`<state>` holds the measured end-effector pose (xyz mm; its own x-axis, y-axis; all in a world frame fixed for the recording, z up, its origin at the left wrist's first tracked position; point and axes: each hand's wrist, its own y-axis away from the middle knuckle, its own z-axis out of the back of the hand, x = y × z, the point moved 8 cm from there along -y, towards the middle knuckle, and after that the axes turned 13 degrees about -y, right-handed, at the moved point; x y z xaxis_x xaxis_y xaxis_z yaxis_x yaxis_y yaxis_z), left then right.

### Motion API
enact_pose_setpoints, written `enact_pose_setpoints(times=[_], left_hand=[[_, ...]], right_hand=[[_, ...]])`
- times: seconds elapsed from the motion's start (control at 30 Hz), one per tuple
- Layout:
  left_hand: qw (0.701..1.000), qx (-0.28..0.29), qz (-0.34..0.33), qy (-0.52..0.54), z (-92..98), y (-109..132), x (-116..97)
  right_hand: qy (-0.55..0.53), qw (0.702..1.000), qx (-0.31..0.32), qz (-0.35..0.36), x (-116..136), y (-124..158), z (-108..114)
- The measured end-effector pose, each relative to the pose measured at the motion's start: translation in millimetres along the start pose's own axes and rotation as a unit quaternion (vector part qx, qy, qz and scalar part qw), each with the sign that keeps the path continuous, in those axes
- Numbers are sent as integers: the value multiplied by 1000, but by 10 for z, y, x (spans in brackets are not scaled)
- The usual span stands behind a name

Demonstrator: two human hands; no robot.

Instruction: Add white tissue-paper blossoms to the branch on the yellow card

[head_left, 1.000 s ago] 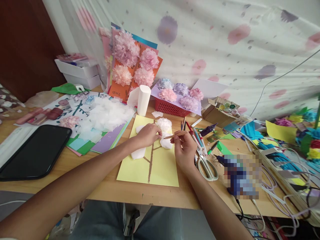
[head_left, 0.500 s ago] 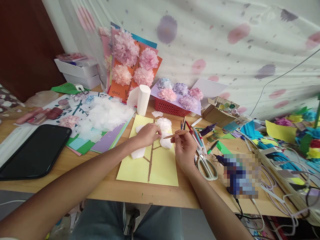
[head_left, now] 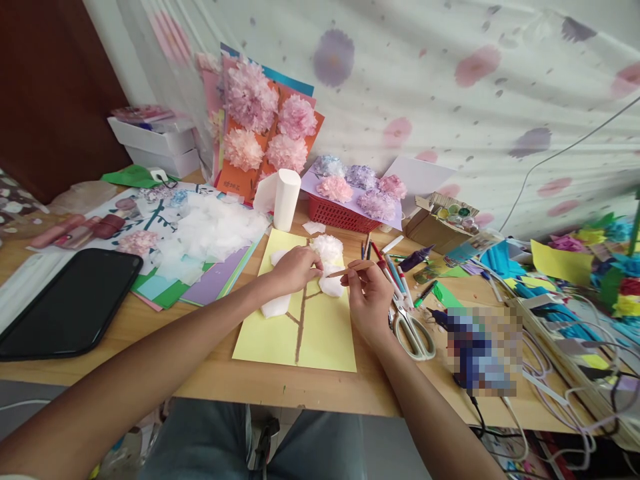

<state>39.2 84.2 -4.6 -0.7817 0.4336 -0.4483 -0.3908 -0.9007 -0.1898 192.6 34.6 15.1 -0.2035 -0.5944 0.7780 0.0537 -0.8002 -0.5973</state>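
A yellow sheet of paper with a drawn brown stem and branches lies flat before me. On it are a fluffy white paper flower and flat white tissue pieces. My left hand bends over the upper part of the sheet, its fingertips pinched together beside another white tissue piece. Whatever is between those fingertips is too small to make out. In my right hand a flat wooden stick is gripped, its tip pointing left over that tissue piece, close to the left fingertips.
Scissors and markers lie to the right, before a pixelated blue tool with cables. A white roll and a red basket stand behind the sheet. Leftward are heaped white tissue and a black tablet.
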Motion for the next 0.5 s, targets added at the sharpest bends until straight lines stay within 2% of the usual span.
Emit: enact_pose_setpoints(times=[0.5], left_hand=[[1000, 15, 12, 3, 15, 8, -7]], right_hand=[[22, 999, 3, -34, -34, -17, 4]])
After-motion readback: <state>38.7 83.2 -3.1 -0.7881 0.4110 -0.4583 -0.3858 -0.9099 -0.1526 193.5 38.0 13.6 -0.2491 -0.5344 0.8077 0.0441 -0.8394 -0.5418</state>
